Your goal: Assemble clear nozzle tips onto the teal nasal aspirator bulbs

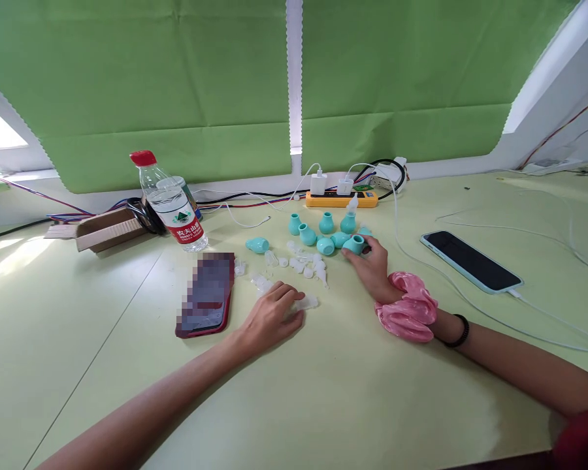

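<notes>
My right hand (pixel 371 266) grips a teal rubber bulb (pixel 355 244) at the edge of a cluster of several teal bulbs (pixel 318 235); a pink scrunchie (pixel 408 308) and a black band sit on that wrist. My left hand (pixel 273 313) rests on the table with its fingers curled on a clear plastic tip (pixel 307 302). Several more clear tips (pixel 301 262) lie scattered between the hands and the bulbs. One teal bulb (pixel 257 245) lies apart to the left.
A red-cased phone (pixel 206 295) lies left of my left hand. A water bottle (pixel 172 205) and a cardboard box (pixel 105 230) stand further left. An orange power strip (pixel 342 198) with chargers sits at the back. A second phone (pixel 470 260) charges at the right.
</notes>
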`<state>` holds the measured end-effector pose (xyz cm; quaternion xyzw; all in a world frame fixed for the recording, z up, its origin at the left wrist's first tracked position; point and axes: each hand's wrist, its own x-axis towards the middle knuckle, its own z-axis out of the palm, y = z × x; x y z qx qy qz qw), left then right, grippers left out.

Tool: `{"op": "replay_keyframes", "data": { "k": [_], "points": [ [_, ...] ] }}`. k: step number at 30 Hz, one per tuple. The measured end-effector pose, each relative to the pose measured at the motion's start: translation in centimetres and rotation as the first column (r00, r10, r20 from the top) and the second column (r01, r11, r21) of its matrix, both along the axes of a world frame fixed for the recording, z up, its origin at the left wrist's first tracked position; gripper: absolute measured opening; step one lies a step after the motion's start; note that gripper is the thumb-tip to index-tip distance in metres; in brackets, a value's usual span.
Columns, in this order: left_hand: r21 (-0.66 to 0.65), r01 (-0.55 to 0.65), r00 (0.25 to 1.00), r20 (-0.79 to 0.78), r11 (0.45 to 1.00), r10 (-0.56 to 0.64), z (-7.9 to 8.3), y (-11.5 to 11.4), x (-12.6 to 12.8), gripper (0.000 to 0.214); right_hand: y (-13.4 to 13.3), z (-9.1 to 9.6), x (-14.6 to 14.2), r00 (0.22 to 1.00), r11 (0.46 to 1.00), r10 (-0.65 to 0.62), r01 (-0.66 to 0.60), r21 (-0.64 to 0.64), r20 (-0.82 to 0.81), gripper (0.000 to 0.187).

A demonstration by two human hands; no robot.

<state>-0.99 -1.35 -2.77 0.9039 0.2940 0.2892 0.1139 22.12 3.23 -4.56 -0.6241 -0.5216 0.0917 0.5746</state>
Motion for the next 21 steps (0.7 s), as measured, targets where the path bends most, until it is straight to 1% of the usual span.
{"op": "replay_keyframes", "data": {
  "k": [1,2,3,4,6,7,8,9,10,11,14,16,19,21],
  "points": [
    [-0.011,0.003,1.0,-0.012,1.0,-0.003,0.1,0.0,0.0,0.017,-0.5,0.4,-0.3,1.0,0.997,0.015,-0.016,0.071,0.016,0.03],
    [-0.022,0.008,1.0,-0.015,1.0,-0.008,0.2,0.0,0.0,0.017,-1.1,0.8,-0.6,0.997,0.987,0.059,-0.067,0.143,0.058,0.028],
    [-0.032,0.005,1.0,-0.005,0.999,-0.005,0.2,0.0,-0.1,0.018,-1.8,1.2,-1.0,0.983,0.967,0.135,-0.158,0.198,0.124,0.025],
    [-0.039,-0.012,1.0,0.024,0.999,0.013,0.3,0.0,-0.1,0.018,-2.6,1.6,-1.4,0.95,0.936,0.237,-0.28,0.216,0.205,0.022],
    [-0.051,-0.094,0.987,0.126,0.994,0.1,0.4,0.1,-0.2,0.019,-4.0,1.9,-2.3,0.832,0.85,0.424,-0.502,0.16,0.357,0.021],
    [-0.06,-0.144,0.971,0.182,0.988,0.153,0.5,0.2,-0.2,0.019,-4.6,2.0,-2.6,0.764,0.808,0.494,-0.58,0.106,0.416,0.023],
    [-0.07,-0.182,0.954,0.23,0.981,0.194,0.6,0.2,-0.3,0.02,-5.0,2.0,-3.0,0.701,0.772,0.543,-0.633,0.054,0.463,0.025],
    [-0.077,-0.202,0.941,0.263,0.976,0.215,0.7,0.3,-0.3,0.02,-5.3,1.9,-3.2,0.653,0.749,0.571,-0.663,0.011,0.499,0.027],
    [-0.079,-0.2,0.936,0.28,0.977,0.215,0.8,0.3,-0.3,0.02,-5.5,1.8,-3.4,0.623,0.74,0.581,-0.672,-0.021,0.524,0.028],
    [-0.079,-0.183,0.938,0.284,0.98,0.198,0.8,0.2,-0.3,0.02,-5.5,1.7,-3.5,0.611,0.743,0.577,-0.668,-0.038,0.542,0.029],
    [-0.089,-0.098,0.961,0.249,0.991,0.117,0.9,0.1,-0.3,0.02,-5.3,1.3,-3.6,0.617,0.775,0.534,-0.63,-0.042,0.578,0.022],
    [-0.12,-0.062,0.974,0.21,0.991,0.087,0.9,0.0,-0.3,0.021,-5.0,1.1,-3.5,0.616,0.783,0.512,-0.621,-0.031,0.599,0.015],
    [-0.245,-0.058,0.981,0.164,0.968,0.1,0.9,0.0,-0.2,0.023,-4.8,0.8,-3.6,0.616,0.793,0.48,-0.609,-0.008,0.625,0.01],
    [-0.376,-0.052,0.977,0.175,0.925,0.126,0.7,0.0,0.0,0.025,-4.9,0.9,-3.6,0.611,0.803,0.458,-0.596,-0.006,0.646,0.01]
  ]
}}
